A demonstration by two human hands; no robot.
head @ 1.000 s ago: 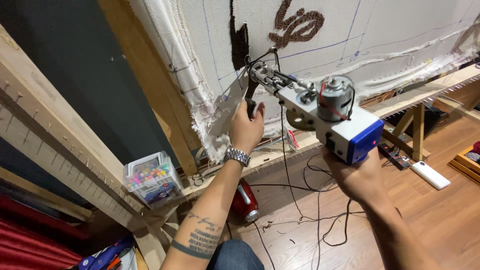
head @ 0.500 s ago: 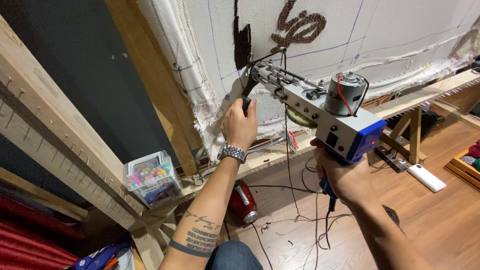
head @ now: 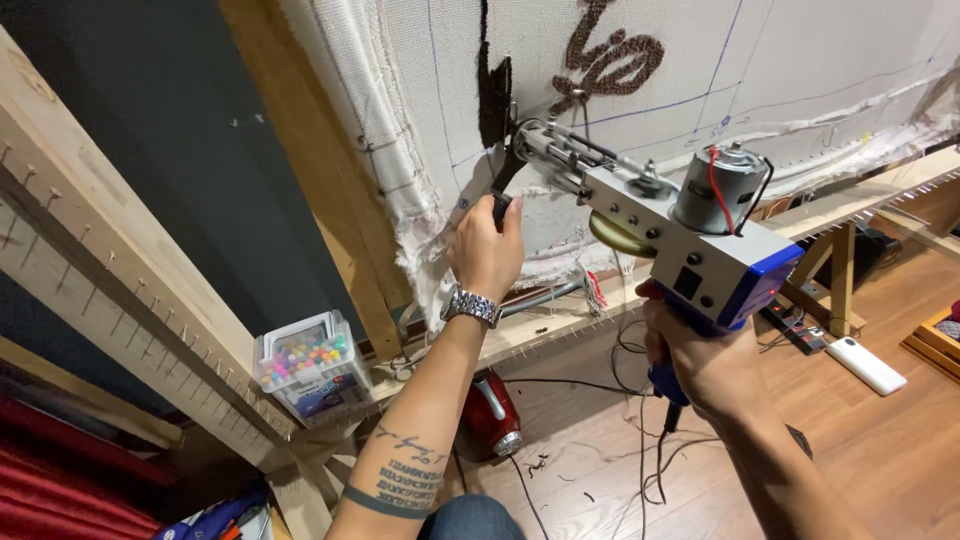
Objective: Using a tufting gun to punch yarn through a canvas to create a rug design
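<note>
Needle tip of tufting gun (head: 660,225) hidden against the stretched cloth (head: 800,60); gun between hands: right hand (head: 705,360) clenched round rear grip, left hand (head: 487,250) closed on front handle.

Gun (head: 680,235): nose has risen and closed onto the cloth (head: 800,80).
Left hand (head: 487,250): moved up along with it.

Grey-and-blue tufting gun (head: 690,235), white cloth (head: 800,50) with brown yarn patches (head: 605,55), red vacuum (head: 490,415).
</note>
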